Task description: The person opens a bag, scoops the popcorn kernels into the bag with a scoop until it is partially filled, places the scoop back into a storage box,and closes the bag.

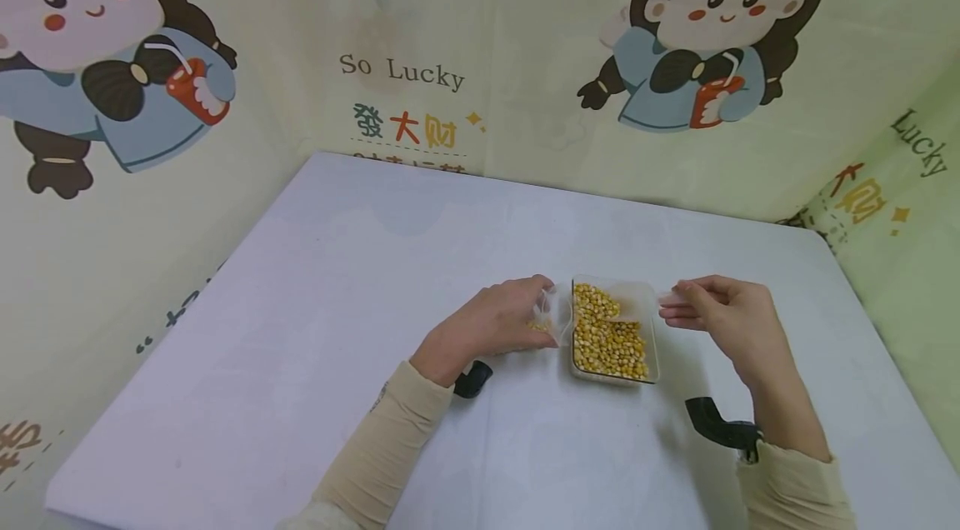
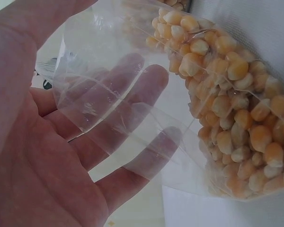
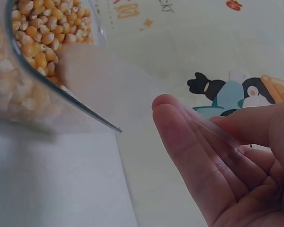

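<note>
My left hand (image 1: 491, 313), fingers spread, touched the clear bag (image 2: 180, 106) of corn kernels (image 2: 255, 127) just left of the container (image 1: 622, 380); my right hand (image 1: 731, 317), right of it, pinched a clear strip (image 3: 217, 131). Bag seemed soft, slippery (loose kernels probably shift), best gathered above the kernels.

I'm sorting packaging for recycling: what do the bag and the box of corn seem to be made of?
The bag: thin, glossy clear plastic film, judging by its creases and highlights, with corn showing through. The box: likely smooth, rigid clear plastic, since it has straight walls and shows corn hazily through; glass isn't ruled out.
</note>
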{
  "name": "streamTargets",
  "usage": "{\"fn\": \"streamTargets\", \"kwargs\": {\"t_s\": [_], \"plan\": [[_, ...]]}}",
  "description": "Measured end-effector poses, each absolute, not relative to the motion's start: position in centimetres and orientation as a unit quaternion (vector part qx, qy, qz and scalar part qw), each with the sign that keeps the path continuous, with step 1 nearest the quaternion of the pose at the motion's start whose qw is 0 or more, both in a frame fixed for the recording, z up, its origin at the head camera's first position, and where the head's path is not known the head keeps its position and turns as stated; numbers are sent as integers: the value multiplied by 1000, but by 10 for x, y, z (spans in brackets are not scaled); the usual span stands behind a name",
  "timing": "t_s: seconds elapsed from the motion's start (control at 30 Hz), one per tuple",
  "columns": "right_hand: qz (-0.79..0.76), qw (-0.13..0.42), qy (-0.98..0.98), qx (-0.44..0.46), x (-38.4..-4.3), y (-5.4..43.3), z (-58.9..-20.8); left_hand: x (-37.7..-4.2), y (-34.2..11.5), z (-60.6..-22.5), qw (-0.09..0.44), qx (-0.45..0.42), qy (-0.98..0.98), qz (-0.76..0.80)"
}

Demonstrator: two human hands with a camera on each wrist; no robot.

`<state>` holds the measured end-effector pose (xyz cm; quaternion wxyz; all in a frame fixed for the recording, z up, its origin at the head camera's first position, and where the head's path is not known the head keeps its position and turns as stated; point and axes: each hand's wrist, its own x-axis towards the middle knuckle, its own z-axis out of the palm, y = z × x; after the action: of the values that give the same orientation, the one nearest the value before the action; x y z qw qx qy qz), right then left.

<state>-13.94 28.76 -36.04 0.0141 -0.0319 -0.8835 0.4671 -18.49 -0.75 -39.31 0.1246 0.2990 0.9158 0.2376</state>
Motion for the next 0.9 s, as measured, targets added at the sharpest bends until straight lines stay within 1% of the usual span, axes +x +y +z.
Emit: {"fn": "streamTargets", "kwargs": {"t_s": [0.33, 0.53, 0.73, 0.9], "plan": [[510, -5, -859, -43, -139, 290, -369, -184, -7, -392, 127, 300, 916, 234], [532, 0, -845, -48, -141, 289, -376, -184, -8, -391, 127, 302, 915, 237], [562, 4, -823, -79, -145, 289, -385, -185, -7, -391, 131, 301, 914, 237], [576, 14, -813, -79, -146, 290, -391, -185, -7, -392, 133, 298, 915, 238]]}}
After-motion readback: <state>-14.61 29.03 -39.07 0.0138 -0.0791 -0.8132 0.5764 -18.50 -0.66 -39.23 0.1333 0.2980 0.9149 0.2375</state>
